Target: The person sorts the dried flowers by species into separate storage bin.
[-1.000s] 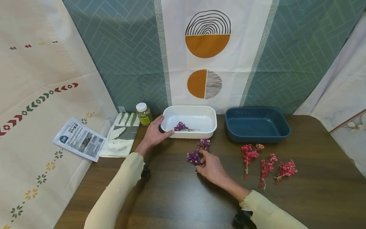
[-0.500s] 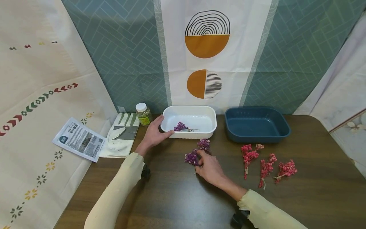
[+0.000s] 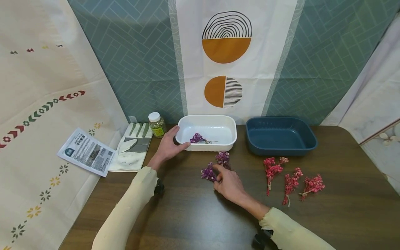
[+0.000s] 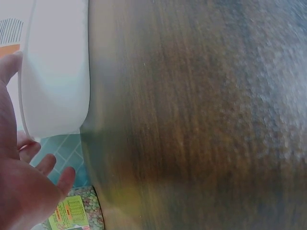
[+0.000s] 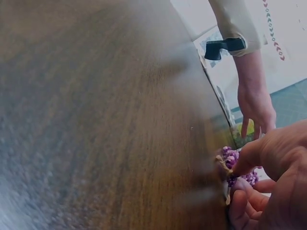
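Note:
My right hand pinches the stem end of a bunch of dried purple flowers low over the table. In the right wrist view, a pale tie shows on the stems by my thumb and fingertips. Another purple bunch lies just beyond that hand, its stems partly hidden. Up at the back, my left hand rests on the left end of a white rectangular dish, thumb along the near rim and fingers outstretched at the far corner. Inside this dish lies one purple sprig.
A dark blue dish stands right of the white one. Before it lie three pink flower bunches. On the left are a white-capped jar, folded gloves and a printed packet. Patterned cloths hang behind.
The purple bunch in my right hand has shifted slightly left, apart from the other bunch. My left hand stays at the white dish.

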`<state>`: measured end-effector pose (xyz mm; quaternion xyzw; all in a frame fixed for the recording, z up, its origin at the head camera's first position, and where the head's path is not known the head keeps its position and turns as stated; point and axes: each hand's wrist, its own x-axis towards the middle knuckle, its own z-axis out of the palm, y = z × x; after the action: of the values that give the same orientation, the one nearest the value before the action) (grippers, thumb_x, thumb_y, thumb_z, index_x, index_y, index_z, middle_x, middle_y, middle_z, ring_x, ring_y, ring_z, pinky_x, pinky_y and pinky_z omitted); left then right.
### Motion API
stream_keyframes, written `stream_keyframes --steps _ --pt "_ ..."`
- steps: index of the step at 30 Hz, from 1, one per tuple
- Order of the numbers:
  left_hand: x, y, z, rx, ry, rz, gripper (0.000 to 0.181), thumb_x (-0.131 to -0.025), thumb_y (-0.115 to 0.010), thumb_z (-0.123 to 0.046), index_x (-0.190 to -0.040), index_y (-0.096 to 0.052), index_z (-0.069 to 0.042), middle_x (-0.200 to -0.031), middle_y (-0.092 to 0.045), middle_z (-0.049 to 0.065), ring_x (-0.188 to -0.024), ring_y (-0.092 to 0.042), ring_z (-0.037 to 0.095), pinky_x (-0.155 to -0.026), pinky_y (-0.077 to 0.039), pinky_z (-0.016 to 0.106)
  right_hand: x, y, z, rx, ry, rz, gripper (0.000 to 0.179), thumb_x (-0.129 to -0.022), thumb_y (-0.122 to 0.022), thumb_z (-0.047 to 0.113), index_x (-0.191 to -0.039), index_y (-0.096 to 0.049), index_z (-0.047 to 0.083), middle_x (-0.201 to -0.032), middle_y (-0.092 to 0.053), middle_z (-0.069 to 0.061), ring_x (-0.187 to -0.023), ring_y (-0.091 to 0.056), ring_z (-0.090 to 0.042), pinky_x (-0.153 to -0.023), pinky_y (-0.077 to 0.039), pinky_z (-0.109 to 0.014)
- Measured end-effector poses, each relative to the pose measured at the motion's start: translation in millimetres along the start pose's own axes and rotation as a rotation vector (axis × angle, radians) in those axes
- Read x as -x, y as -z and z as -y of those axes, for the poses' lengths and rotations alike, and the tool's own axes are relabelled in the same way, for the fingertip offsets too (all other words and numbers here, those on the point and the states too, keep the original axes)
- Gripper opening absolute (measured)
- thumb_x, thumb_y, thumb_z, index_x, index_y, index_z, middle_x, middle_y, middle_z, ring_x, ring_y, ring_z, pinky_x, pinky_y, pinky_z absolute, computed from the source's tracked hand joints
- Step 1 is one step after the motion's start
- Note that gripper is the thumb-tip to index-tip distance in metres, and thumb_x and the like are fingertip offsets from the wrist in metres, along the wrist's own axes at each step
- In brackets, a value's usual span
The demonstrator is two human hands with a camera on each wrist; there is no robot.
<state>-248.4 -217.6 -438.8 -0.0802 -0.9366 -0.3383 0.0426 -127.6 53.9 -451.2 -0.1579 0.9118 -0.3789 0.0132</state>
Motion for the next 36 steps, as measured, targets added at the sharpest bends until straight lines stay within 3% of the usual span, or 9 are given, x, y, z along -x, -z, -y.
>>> stream_keyframes --steps 7,16,24,29,36 --pt "0.7 0.3 -0.9 -0.007 -0.003 0.0 0.094 -0.085 -0.074 -0.047 -0.156 -0.031 -0.004 -0.162 -0.027 0.014 -0.146 -0.025 0.037 -0.112 -0.027 0.058 1.1 1 -1 -0.038 0.003 0.016 0.059 -0.075 -0.069 -0.003 -0.133 -0.061 0.007 -0.075 -0.059 0.004 -0.063 -0.052 -0.012 -0.058 -0.044 -0.034" --pt "-0.4 -0.8 1.0 -0.004 -0.012 -0.01 0.093 -0.085 -0.074 -0.048 -0.156 -0.032 -0.004 -0.161 -0.028 0.014 -0.145 -0.027 0.036 -0.113 -0.028 0.056 2.3 3 -1 -0.087 0.07 0.031 0.06 -0.076 -0.068 -0.005 -0.135 -0.06 0.006 -0.078 -0.063 -0.001 -0.062 -0.053 -0.009 -0.057 -0.046 -0.031" --pt "-0.1 -0.4 0.0 -0.004 -0.027 -0.017 0.092 -0.085 -0.074 -0.047 -0.155 -0.033 -0.002 -0.16 -0.029 0.015 -0.145 -0.028 0.038 -0.113 -0.028 0.057 4.1 11 4 -0.206 0.059 0.095 0.061 -0.082 -0.067 -0.006 -0.141 -0.055 0.005 -0.081 -0.06 -0.001 -0.055 -0.057 -0.01 -0.05 -0.049 -0.028" --pt "-0.7 -0.1 0.2 -0.004 -0.033 -0.02 0.092 -0.086 -0.074 -0.046 -0.155 -0.033 -0.002 -0.16 -0.029 0.016 -0.145 -0.028 0.038 -0.113 -0.028 0.056 3.5 16 7 -0.26 0.053 0.107 0.062 -0.083 -0.065 -0.007 -0.142 -0.053 0.006 -0.084 -0.061 -0.004 -0.061 -0.059 -0.012 -0.051 -0.051 -0.028" --pt "0.3 -0.2 -0.5 0.003 -0.042 -0.024 0.093 -0.084 -0.075 -0.046 -0.154 -0.034 -0.001 -0.16 -0.03 0.017 -0.144 -0.029 0.038 -0.112 -0.028 0.057 0.3 23 9 -0.243 0.055 0.092 0.059 -0.084 -0.069 -0.004 -0.141 -0.055 0.008 -0.085 -0.059 0.0 -0.068 -0.056 -0.014 -0.055 -0.049 -0.028"
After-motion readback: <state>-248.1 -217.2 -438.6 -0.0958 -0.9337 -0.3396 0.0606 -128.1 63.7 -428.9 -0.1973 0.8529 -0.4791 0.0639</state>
